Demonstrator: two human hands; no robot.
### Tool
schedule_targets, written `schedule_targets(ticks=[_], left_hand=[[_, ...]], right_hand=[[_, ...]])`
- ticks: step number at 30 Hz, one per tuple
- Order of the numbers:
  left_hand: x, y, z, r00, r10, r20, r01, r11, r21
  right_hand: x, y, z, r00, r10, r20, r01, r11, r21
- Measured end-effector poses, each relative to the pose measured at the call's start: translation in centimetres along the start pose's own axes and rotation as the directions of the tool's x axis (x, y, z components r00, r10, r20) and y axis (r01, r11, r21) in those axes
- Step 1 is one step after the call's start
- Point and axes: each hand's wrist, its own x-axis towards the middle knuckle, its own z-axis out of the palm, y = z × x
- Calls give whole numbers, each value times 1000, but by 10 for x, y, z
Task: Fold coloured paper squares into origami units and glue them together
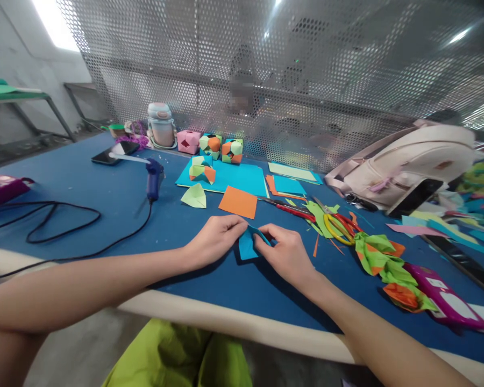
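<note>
Between my two hands is a small blue piece of paper (pixel 248 248), partly folded, held low over the table's front. My left hand (pixel 220 236) pinches its upper left edge, thumb against fingers. On the other side, my right hand (pixel 284 250) grips the right edge, where a flap stands up. Just beyond lies a flat orange paper square (pixel 239 202). A folded pale green paper piece (pixel 194 196) rests to its left. Behind them, a partly built paper model (pixel 202 170) in orange, green and blue sits on blue sheets (pixel 242 178).
A blue glue gun (pixel 154 180) with a black cord stands left. Red-handled scissors (pixel 292 209), yellow-and-red scissors (pixel 339 228) and crumpled paper (pixel 381 260) lie right. Folded paper cubes (pixel 221 148), a bottle (pixel 162 126) and a backpack (pixel 419 156) stand along the mesh panel (pixel 210 64).
</note>
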Motion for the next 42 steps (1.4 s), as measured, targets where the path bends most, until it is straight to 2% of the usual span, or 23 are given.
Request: schedule_targets(ticks=[4,7,13,18,20,22,26,32,37,42], left_hand=[[-1,1,-1,1000,-4,18,4,999,-44],[0,2,-1,1000,12,10,-12,1000,-7],[1,0,1,999,46,19,-47,996,76],[0,-2,4,998,9,54,-13,997,81],[0,-3,5,998,0,65,-6,997,80],[1,-4,5,998,-18,54,14,998,69],[5,-6,5,997,-80,-18,80,997,0],[7,-9,7,978,-153,-144,136,983,-127],[7,-10,8,969,-174,-175,138,970,-201],[6,-10,9,976,-165,-145,137,973,-185]], right_hand=[[0,0,-1,1000,3,13,-3,1000,0],[-1,1,0,1000,-13,20,14,1000,-19],[-3,6,2,989,-147,16,148,986,-82],[-5,11,3,962,-245,119,262,953,-154],[-4,11,3,957,-250,149,270,952,-141],[-3,8,2,969,-200,146,213,973,-84],[0,1,-2,992,-14,124,5,997,73],[1,0,-5,968,210,141,-241,933,269],[4,6,5,950,278,142,-313,856,412],[4,2,6,943,300,141,-331,878,346]])
